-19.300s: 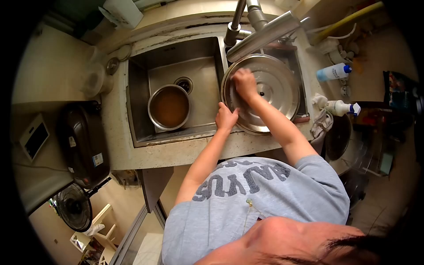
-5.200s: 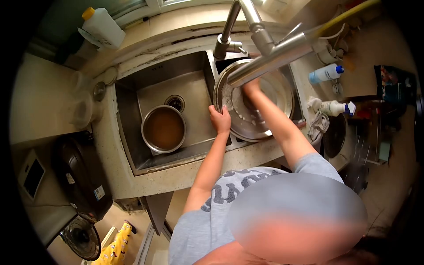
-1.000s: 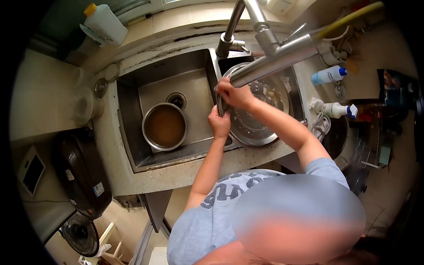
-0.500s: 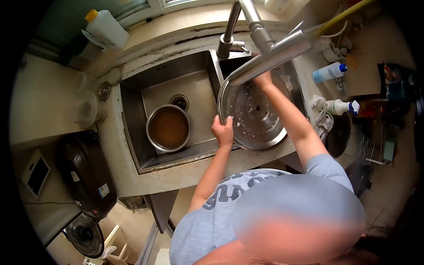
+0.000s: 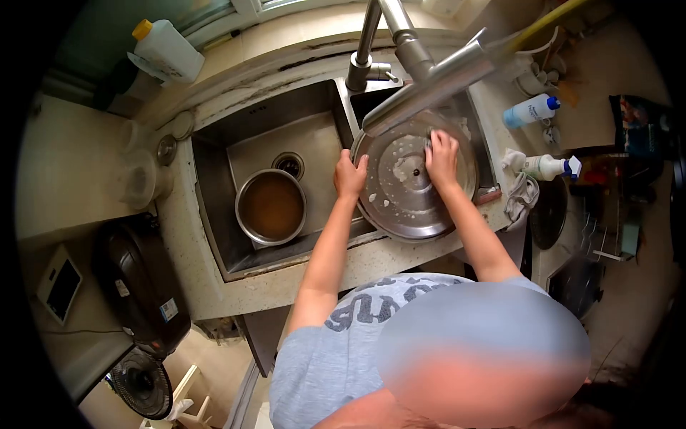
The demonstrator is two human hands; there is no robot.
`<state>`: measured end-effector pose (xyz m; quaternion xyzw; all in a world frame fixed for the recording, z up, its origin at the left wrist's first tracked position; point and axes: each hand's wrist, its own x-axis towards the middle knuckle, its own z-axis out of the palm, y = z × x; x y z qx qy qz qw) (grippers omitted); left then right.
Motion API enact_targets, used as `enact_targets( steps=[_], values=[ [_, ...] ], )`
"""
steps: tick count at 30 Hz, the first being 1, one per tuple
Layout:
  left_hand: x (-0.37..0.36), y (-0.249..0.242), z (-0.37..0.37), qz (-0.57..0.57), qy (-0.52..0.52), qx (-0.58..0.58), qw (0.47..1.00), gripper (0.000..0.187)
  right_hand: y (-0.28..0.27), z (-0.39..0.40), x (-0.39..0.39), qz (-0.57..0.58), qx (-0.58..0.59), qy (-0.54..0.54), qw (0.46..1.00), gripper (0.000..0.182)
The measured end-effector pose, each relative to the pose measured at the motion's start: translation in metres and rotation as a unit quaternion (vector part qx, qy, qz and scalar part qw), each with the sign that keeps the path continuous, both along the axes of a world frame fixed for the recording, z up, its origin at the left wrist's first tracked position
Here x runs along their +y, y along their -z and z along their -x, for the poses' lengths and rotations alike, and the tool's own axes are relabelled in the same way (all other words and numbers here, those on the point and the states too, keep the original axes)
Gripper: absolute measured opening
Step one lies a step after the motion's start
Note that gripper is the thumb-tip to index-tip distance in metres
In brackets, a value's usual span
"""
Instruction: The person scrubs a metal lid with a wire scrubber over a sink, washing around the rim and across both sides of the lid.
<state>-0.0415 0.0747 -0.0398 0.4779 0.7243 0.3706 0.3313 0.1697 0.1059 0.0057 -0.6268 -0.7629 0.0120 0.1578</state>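
Observation:
A round metal lid [image 5: 400,207] with white suds and droplets lies over the right sink basin. My left hand [image 5: 350,174] grips its left rim, fingers closed around the edge. On the lid's surface, right of the central dark spot, my right hand [image 5: 442,157] has its fingers bent over something small and dark that I cannot make out. The faucet's thick metal spout [image 5: 429,84] reaches across the lid's upper part. In the left basin [image 5: 321,150], a metal bowl [image 5: 271,207] of brownish liquid sits beside the drain.
A blue-capped bottle [image 5: 531,111], a spray bottle [image 5: 547,167] and a crumpled cloth [image 5: 522,196] stand or lie right of the sink. A white jug [image 5: 168,51] is at the upper left. A dark appliance [image 5: 136,275] stands left of the counter.
My right hand has moved from under the spout down toward the lid's centre. My left hand has shifted up along the rim, and the suds have spread near the middle.

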Motion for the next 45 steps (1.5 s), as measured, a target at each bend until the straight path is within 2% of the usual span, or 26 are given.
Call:
enact_targets(
  steps=[2, 5, 8, 9, 11, 14, 16, 17, 18, 20, 22, 24, 27, 28, 30, 31, 32, 35, 36, 38, 39, 40, 43, 44, 45],
  values=[
    [-0.005, 0.005, -0.007, -0.001, -0.026, 0.003, 1.0, 0.037, 0.005, 0.02, 0.028, -0.019, 0.05, 0.035, 0.998, 0.04],
    [-0.005, 0.004, -0.011, 0.002, -0.058, -0.003, 0.998, 0.035, 0.01, 0.065, 0.03, -0.014, 0.091, -0.098, 0.991, 0.033],
    [-0.005, 0.012, -0.01, -0.023, -0.056, -0.01, 0.998, 0.035, 0.005, 0.074, -0.018, 0.033, 0.151, -0.203, 0.967, 0.03],
    [-0.003, 0.011, -0.011, -0.051, -0.062, -0.009, 0.997, 0.035, 0.006, 0.074, -0.025, 0.03, 0.147, -0.206, 0.967, 0.03],
    [0.001, 0.012, -0.011, -0.033, -0.053, -0.02, 0.998, 0.034, 0.009, 0.07, -0.033, 0.027, 0.183, -0.246, 0.951, 0.028],
    [-0.005, 0.002, -0.009, 0.0, -0.039, -0.019, 0.999, 0.033, 0.022, 0.073, 0.03, -0.058, 0.179, -0.18, 0.965, 0.019],
    [-0.008, -0.001, -0.009, 0.01, -0.036, -0.012, 0.999, 0.033, 0.016, 0.074, 0.056, -0.003, 0.209, -0.062, 0.976, 0.011],
    [-0.007, -0.001, -0.01, 0.01, -0.039, -0.011, 0.999, 0.033, 0.014, 0.081, 0.053, -0.032, 0.21, -0.03, 0.977, 0.006],
    [-0.004, -0.001, -0.012, 0.009, -0.043, -0.013, 0.999, 0.033, 0.013, 0.082, 0.047, -0.035, 0.209, -0.029, 0.977, 0.006],
    [-0.004, 0.004, -0.013, -0.013, -0.045, -0.019, 0.999, 0.032, 0.013, 0.086, 0.026, -0.056, 0.196, -0.128, 0.971, 0.005],
    [-0.001, 0.003, -0.014, -0.032, -0.052, -0.026, 0.998, 0.032, 0.015, 0.087, 0.023, -0.081, 0.212, -0.166, 0.96, 0.003],
    [-0.007, 0.003, -0.017, -0.032, -0.061, -0.028, 0.997, 0.031, 0.018, 0.083, 0.042, -0.081, 0.186, -0.093, 0.975, 0.003],
    [-0.006, -0.004, -0.019, -0.016, -0.072, -0.018, 0.997, 0.031, 0.01, 0.091, 0.061, -0.009, 0.231, 0.042, 0.972, 0.004],
    [-0.007, -0.003, -0.019, -0.017, -0.071, -0.019, 0.997, 0.031, 0.01, 0.097, 0.054, -0.022, 0.238, 0.06, 0.969, 0.003],
    [-0.006, 0.0, -0.02, -0.017, -0.077, -0.036, 0.996, 0.032, 0.009, 0.098, 0.035, -0.09, 0.217, -0.135, 0.963, 0.004],
    [-0.003, -0.001, -0.02, -0.018, -0.078, -0.039, 0.996, 0.032, 0.02, 0.093, 0.033, -0.051, 0.214, -0.161, 0.962, 0.006],
    [-0.002, 0.0, -0.02, -0.006, -0.075, -0.036, 0.997, 0.032, 0.023, 0.082, 0.045, -0.048, 0.212, -0.163, 0.962, 0.006],
    [-0.007, 0.001, -0.021, 0.01, -0.076, -0.022, 0.997, 0.032, 0.019, 0.072, 0.074, 0.01, 0.17, 0.01, 0.985, 0.004],
    [-0.006, 0.0, -0.021, 0.007, -0.081, -0.015, 0.997, 0.032, 0.014, 0.085, 0.065, 0.009, 0.171, 0.011, 0.985, 0.004],
    [-0.008, -0.002, -0.021, -0.002, -0.084, -0.035, 0.996, 0.032, 0.005, 0.107, 0.036, -0.102, 0.191, -0.13, 0.968, 0.005],
    [-0.007, -0.004, -0.021, -0.011, -0.09, -0.053, 0.994, 0.032, 0.011, 0.103, 0.033, -0.044, 0.198, -0.182, 0.962, 0.006],
    [-0.007, -0.004, -0.022, -0.009, -0.092, -0.054, 0.994, 0.032, 0.011, 0.094, 0.042, -0.042, 0.198, -0.184, 0.962, 0.006],
    [-0.006, -0.008, -0.021, 0.007, -0.085, -0.016, 0.996, 0.032, 0.012, 0.084, 0.071, 0.059, 0.193, 0.013, 0.979, 0.007],
    [-0.006, -0.006, -0.021, 0.007, -0.083, -0.015, 0.996, 0.032, 0.017, 0.09, 0.064, 0.058, 0.195, 0.014, 0.979, 0.007],
    [-0.007, -0.003, -0.022, -0.001, -0.082, -0.027, 0.996, 0.032, 0.014, 0.099, 0.048, 0.051, 0.216, -0.079, 0.972, 0.008]
  ],
)
